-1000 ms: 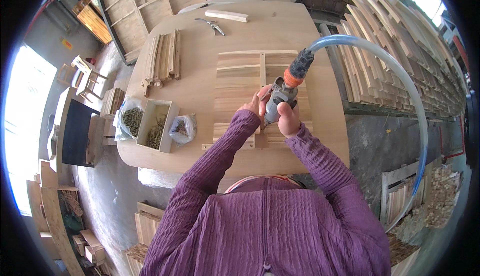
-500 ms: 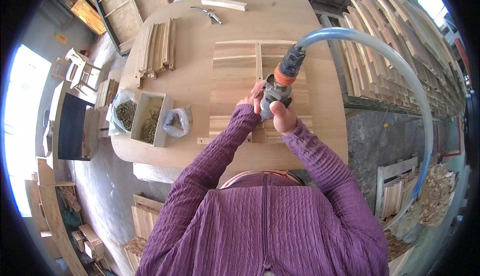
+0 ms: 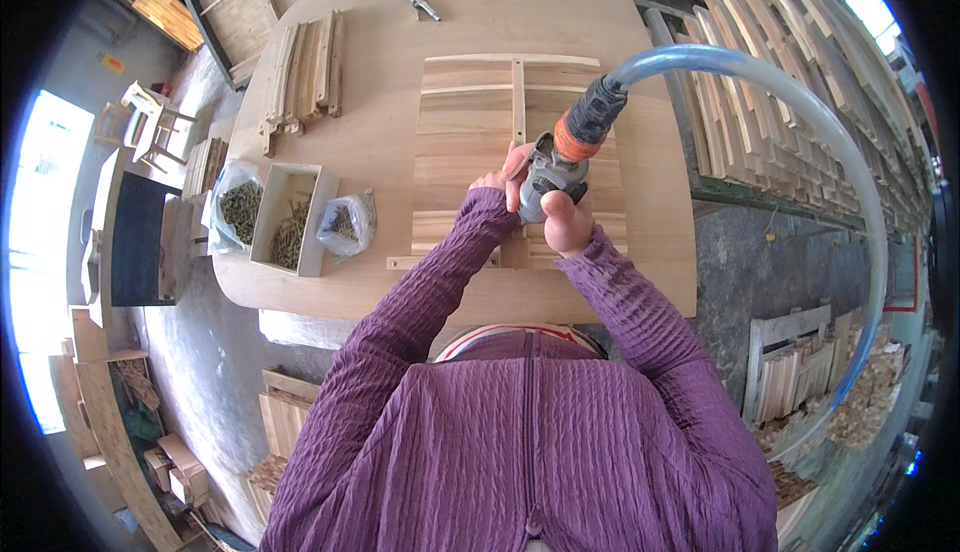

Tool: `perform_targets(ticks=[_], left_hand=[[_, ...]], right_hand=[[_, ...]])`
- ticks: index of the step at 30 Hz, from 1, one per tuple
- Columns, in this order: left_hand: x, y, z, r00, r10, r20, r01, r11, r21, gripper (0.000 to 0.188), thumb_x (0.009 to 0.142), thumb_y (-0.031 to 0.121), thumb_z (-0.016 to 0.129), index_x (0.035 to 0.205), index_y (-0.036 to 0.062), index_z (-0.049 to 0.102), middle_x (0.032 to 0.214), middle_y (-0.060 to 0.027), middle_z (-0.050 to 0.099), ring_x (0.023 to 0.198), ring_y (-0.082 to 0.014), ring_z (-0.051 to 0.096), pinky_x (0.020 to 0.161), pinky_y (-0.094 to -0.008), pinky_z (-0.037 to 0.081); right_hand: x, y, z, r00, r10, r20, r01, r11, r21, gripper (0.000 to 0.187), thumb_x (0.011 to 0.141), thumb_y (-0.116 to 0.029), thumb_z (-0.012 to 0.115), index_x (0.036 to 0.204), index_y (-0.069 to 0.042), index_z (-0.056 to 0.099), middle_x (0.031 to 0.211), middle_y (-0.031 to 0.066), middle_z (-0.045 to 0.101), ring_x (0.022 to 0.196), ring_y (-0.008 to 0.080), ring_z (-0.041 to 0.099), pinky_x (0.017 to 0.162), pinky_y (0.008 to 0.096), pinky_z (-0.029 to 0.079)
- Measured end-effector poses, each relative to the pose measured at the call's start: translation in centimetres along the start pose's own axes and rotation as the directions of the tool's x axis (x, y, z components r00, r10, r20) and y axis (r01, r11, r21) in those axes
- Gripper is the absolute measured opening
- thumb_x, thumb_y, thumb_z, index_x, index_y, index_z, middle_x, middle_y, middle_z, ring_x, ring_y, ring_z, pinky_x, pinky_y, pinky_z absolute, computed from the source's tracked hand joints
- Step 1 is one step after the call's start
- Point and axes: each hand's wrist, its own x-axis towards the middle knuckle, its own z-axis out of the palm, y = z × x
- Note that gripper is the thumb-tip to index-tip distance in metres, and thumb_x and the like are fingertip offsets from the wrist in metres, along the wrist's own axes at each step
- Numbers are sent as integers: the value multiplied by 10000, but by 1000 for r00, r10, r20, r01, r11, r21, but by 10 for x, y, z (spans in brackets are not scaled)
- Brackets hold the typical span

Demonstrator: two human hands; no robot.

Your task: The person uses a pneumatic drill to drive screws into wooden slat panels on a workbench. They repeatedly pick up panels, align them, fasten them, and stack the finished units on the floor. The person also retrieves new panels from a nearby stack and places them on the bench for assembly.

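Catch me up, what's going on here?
The person's right hand grips a tool over a wooden panel on the table. The left hand is right beside it; whether it also holds the tool is unclear. A hose curves away from the tool. Wood strips and a box sit to the left.

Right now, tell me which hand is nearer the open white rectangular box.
Left. The left hand is to the right of the box, beside the grey-and-orange handheld tool; the right hand, holding that tool, is farther right.
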Motion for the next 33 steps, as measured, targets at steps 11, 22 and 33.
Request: perform_targets(ticks=[11, 22, 33], left_hand=[[-1, 5, -1, 997, -57, -45, 60, 997, 57, 249, 759, 285, 504, 892, 110, 620, 799, -152, 638, 777, -304, 623, 665, -378, 496], [-31, -76, -45, 787, -486, 380, -5, -622, -783, 172, 877, 167, 440, 941, 15, 490, 718, -84, 518, 641, -202, 524, 589, -257, 478], [-122, -89, -42, 925, -216, 312, 267, -212, -940, 88, 857, 86, 514, 938, 113, 492, 909, -96, 622, 765, -186, 619, 623, -286, 526]], right_hand=[[-4, 4, 2, 1000, 25, 1, -25, 999, -40, 604, 707, -541, 637, 909, 16, 519, 669, 33, 527, 578, 105, 501, 552, 238, 403], [-9, 5, 7, 995, -8, -104, -4, 993, -115, 653, 697, -608, 596, 910, 4, 519, 637, 38, 526, 558, 113, 511, 519, 240, 411], [-8, 0, 24, 968, -88, -234, 51, 986, -162, 689, 686, -650, 548, 903, 2, 502, 604, 75, 518, 548, 172, 522, 505, 272, 416]])
